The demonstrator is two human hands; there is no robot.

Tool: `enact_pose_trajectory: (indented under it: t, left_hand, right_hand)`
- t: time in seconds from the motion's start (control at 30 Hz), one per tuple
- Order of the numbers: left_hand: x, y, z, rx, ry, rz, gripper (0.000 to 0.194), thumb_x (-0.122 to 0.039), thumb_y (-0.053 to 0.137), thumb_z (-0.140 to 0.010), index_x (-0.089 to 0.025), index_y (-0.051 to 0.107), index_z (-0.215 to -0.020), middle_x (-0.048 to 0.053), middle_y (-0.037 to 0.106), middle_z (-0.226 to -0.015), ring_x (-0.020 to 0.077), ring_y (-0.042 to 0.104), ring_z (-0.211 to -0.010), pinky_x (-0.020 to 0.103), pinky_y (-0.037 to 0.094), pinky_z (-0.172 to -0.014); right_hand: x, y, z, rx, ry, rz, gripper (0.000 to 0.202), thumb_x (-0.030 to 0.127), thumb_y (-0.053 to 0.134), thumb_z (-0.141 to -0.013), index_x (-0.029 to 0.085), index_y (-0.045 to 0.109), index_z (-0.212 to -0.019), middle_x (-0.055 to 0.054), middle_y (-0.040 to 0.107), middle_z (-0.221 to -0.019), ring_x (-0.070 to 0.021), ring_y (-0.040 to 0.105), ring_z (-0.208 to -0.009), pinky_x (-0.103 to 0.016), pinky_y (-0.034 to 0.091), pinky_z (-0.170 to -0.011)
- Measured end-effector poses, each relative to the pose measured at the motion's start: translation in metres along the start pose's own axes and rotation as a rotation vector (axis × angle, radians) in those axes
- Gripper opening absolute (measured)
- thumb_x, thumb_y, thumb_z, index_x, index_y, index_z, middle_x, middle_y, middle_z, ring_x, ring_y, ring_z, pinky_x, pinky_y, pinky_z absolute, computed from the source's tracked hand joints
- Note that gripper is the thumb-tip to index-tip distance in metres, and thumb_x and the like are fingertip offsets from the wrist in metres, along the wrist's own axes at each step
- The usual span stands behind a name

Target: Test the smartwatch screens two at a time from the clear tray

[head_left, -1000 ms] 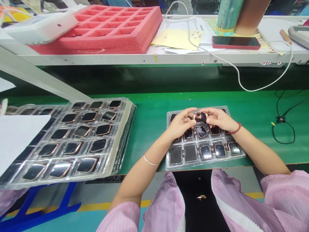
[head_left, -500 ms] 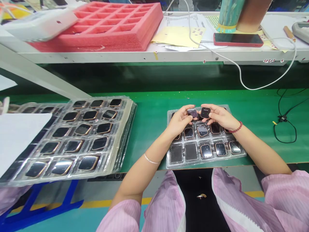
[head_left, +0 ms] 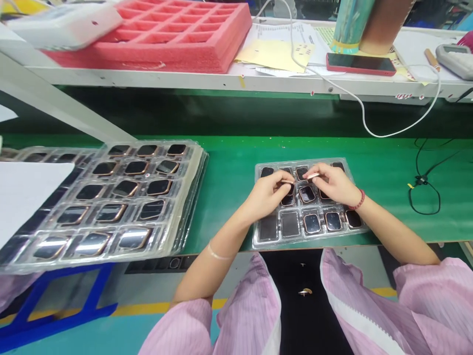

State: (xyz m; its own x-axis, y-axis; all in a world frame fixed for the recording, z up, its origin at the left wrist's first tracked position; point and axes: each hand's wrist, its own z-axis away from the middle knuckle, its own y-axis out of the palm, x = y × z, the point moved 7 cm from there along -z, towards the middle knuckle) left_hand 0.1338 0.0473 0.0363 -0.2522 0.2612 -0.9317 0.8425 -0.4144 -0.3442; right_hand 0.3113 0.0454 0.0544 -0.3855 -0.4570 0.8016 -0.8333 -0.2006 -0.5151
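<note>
Over a clear plastic tray (head_left: 273, 241) of square dark watch faces, my left hand (head_left: 269, 193) pinches one watch face (head_left: 287, 182), seen edge-on. A second watch face (head_left: 313, 176), also tilted edge-on, is between the thumb and fingers of my right hand (head_left: 335, 184). Both hands are above the tray's upper rows and hide some of its pockets. Along the front row, two pockets at the left show no watch face, while the others hold one each, such as the watch face (head_left: 312, 223).
A thick stack of filled clear trays (head_left: 118, 207) lies at the left, partly under white paper (head_left: 29, 197). Above are a shelf (head_left: 207, 83), a red foam tray (head_left: 177, 49), a phone (head_left: 360, 64) and a hanging white cable (head_left: 364, 111). A black cable (head_left: 424, 197) lies right.
Both watch faces have turned from showing their flat sides to edge-on. My hands have lowered slightly and rotated over the tray. The whole view has shifted a little.
</note>
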Motion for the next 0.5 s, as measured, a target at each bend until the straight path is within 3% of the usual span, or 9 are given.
enact_pose_trajectory:
  t: [0.07, 0.13, 0.23, 0.37, 0.43, 0.5]
  left_hand:
    - [-0.016, -0.005, 0.030, 0.009, 0.081, -0.251, 0.013, -0.023, 0.053, -0.095, -0.018, 0.065, -0.097, 0.006, 0.071, -0.100, 0.0197, 0.067, -0.093, 0.032, 0.051, -0.083]
    - [-0.022, -0.008, 0.057, 0.031, 0.076, -0.394, 0.014, -0.021, 0.052, -0.096, -0.019, 0.065, -0.098, 0.004, 0.072, -0.098, 0.0187, 0.066, -0.092, 0.032, 0.050, -0.083]
    - [-0.017, -0.007, 0.079, 0.060, 0.011, -0.584, 0.011, -0.020, 0.054, -0.097, -0.020, 0.065, -0.097, 0.002, 0.073, -0.092, 0.0188, 0.066, -0.085, 0.031, 0.049, -0.075]
    - [-0.019, -0.003, 0.080, -0.020, 0.082, -0.872, 0.014, -0.022, 0.054, -0.098, -0.019, 0.064, -0.088, 0.005, 0.072, -0.092, 0.0227, 0.063, -0.087, 0.033, 0.049, -0.072]
    - [-0.024, 0.003, 0.074, -0.051, 0.145, -0.932, 0.017, -0.022, 0.054, -0.098, -0.019, 0.064, -0.085, 0.006, 0.071, -0.094, 0.0231, 0.062, -0.088, 0.033, 0.050, -0.072]
    - [-0.029, 0.014, 0.065, -0.011, 0.219, -0.910, 0.015, -0.022, 0.055, -0.097, -0.018, 0.066, -0.088, 0.007, 0.071, -0.098, 0.0232, 0.062, -0.090, 0.035, 0.052, -0.077]
  right_hand:
    - [0.035, 0.009, 0.014, -0.025, -0.140, 0.230, 0.013, 0.015, 0.055, -0.094, 0.018, 0.067, -0.095, -0.009, 0.073, -0.101, -0.0247, 0.066, -0.099, -0.043, 0.048, -0.091]
    - [0.059, 0.026, 0.028, -0.014, -0.192, 0.337, 0.010, 0.016, 0.057, -0.095, 0.018, 0.067, -0.094, -0.007, 0.072, -0.092, -0.0234, 0.062, -0.089, -0.042, 0.044, -0.088]
    - [0.069, 0.055, 0.042, 0.021, -0.165, 0.375, 0.008, 0.020, 0.063, -0.094, 0.018, 0.063, -0.086, -0.002, 0.068, -0.077, -0.0205, 0.057, -0.076, -0.039, 0.039, -0.086]
    - [0.059, 0.076, 0.052, 0.093, -0.132, 0.552, 0.016, 0.022, 0.063, -0.096, 0.018, 0.063, -0.080, -0.004, 0.069, -0.079, -0.0223, 0.056, -0.080, -0.039, 0.034, -0.085]
    - [0.056, 0.068, 0.055, 0.144, -0.138, 0.631, 0.013, 0.022, 0.064, -0.096, 0.017, 0.066, -0.084, -0.005, 0.071, -0.090, -0.0236, 0.057, -0.085, -0.039, 0.033, -0.084]
    - [0.054, 0.048, 0.058, 0.187, -0.135, 0.699, 0.014, 0.022, 0.063, -0.097, 0.017, 0.068, -0.085, -0.006, 0.070, -0.093, -0.0231, 0.056, -0.085, -0.039, 0.033, -0.084]
